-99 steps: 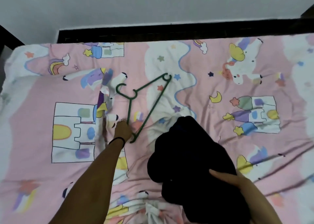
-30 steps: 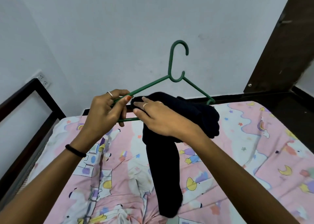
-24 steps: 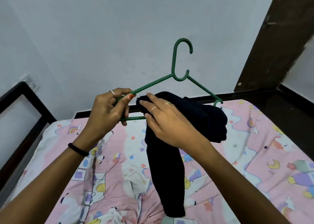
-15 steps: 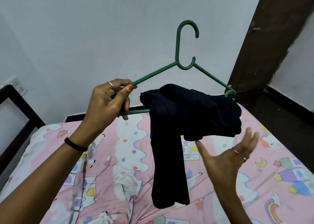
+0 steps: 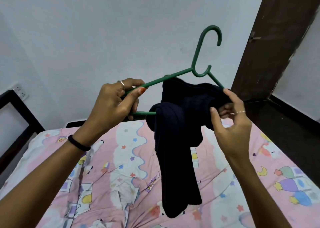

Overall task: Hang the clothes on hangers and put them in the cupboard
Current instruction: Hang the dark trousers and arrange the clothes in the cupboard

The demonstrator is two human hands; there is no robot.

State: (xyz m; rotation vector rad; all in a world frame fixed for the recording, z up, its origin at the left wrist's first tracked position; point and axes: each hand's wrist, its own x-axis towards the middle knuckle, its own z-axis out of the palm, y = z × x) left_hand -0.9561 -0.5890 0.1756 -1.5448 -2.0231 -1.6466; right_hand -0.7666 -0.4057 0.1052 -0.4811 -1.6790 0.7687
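the green plastic hanger [image 5: 199, 71] is held up over the bed [image 5: 121, 158], hook uppermost and tipped to the right, its bottom bar running left to right between the two hands. the left hand [image 5: 112, 105] grips the hanger's left corner, fingers curled round both the sloping arm and the bar. a dark navy garment [image 5: 178, 132], probably trousers, is draped over the bar: one long fold hangs straight down towards the bedsheet, while a bunched part sits on the right half of the bar. the right hand [image 5: 230, 122] is at that right end, thumb and curled fingers pinching the bunched cloth just beside the hanger's right corner.

so the garment lies to the right of the bar's middle, nearer the right hand, and its weight looks uneven. the next move likely turns on sliding the cloth leftwards along the bar, or smoothing the bunch down, while the left hand keeps the bar level. no cupboard can be identified with certainty; a dark brown panel [image 5: 270, 37] stands at the right.
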